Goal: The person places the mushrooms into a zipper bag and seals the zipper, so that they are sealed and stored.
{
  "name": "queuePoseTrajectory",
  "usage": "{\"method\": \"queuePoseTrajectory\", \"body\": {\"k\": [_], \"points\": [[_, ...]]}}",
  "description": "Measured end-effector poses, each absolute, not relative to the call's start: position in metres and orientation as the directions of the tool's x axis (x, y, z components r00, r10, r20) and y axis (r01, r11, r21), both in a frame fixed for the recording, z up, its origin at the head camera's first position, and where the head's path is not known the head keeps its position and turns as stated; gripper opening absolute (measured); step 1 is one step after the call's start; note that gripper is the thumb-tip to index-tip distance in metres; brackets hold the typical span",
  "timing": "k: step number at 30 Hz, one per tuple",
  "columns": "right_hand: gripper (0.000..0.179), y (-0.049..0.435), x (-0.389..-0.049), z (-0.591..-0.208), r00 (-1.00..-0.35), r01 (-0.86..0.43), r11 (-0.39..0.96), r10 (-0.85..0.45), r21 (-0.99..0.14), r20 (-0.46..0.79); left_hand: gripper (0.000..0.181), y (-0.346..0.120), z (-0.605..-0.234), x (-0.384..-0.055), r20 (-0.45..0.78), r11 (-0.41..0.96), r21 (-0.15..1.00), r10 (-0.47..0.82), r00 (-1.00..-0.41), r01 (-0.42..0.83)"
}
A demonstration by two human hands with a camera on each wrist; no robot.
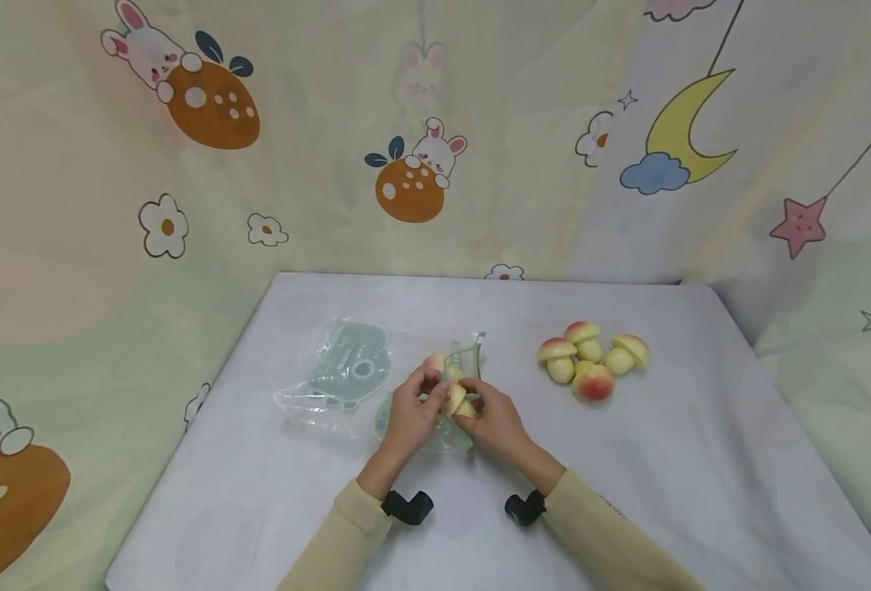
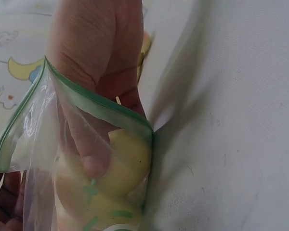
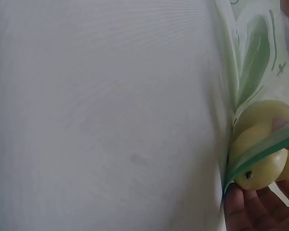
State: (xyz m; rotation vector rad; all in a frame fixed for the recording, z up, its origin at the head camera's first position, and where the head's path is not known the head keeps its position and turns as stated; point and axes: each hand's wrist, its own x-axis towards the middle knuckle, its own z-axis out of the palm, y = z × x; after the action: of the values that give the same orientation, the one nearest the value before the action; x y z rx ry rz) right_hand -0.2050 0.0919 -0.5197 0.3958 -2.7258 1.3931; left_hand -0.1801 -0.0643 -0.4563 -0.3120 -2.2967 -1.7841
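Observation:
A clear zip bag [image 1: 350,365] with a pale green cartoon print lies on the table, its green-edged mouth open toward the right. My left hand [image 1: 413,410] pinches the edge of that mouth; its fingertips [image 2: 9,199] show at the lower left in the left wrist view. With my right hand [image 1: 500,420] I grip a yellow toy mushroom [image 3: 260,168] at the opening, thumb inside the bag and the other fingers beneath. Another mushroom [image 1: 435,361] with a reddish cap shows just past my left fingers, partly hidden.
Several more toy mushrooms [image 1: 593,382], yellow with red-tinged caps, lie grouped to the right of my hands. A white cloth covers the table [image 1: 664,492]. Behind it hangs a printed curtain [image 1: 509,164]. Black camera mounts [image 1: 409,509] sit on both wrists.

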Motion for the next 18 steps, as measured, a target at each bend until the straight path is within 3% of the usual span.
{"method": "queuePoseTrajectory", "body": {"k": [12, 18], "points": [[0.057, 0.113, -0.2, -0.509, -0.979, -0.192, 0.568, -0.171, -0.8, 0.114, 0.008, -0.062, -0.457, -0.183, 0.321, 0.269, 0.911, 0.017, -0.947, 0.314], [0.057, 0.142, -0.202, -0.495, -0.979, -0.205, 0.575, -0.13, -0.792, 0.159, 0.007, -0.062, -0.459, -0.186, 0.326, 0.272, 0.909, 0.003, -0.945, 0.315]]}}
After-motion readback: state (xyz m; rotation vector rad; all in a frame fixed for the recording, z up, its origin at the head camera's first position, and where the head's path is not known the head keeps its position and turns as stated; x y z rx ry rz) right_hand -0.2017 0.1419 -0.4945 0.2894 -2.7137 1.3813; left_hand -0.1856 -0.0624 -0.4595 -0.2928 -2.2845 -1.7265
